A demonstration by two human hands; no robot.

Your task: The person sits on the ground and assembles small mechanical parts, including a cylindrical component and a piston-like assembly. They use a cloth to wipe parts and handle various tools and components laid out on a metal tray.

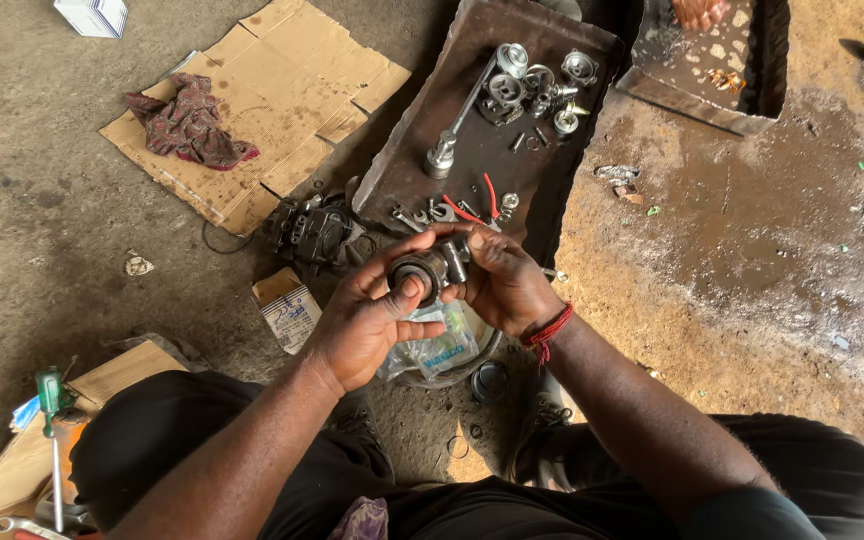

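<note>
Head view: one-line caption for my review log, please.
Both hands, left hand and right hand, hold a round metal part above a dark metal tray of small parts on the ground.

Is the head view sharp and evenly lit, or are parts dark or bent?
Head view: daylight is soft, the hands and metal part sharp; the tray and lap lie darker; wide-angle lens curves the edges; no strong glare.

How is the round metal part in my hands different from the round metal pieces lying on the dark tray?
The round part is dark and grimy, gripped between the left hand and right hand. The tray pieces are bright silver and lie loose on the dark metal tray, untouched. The held part also looks larger than each tray piece. All are round, ring-like metal parts.
</note>
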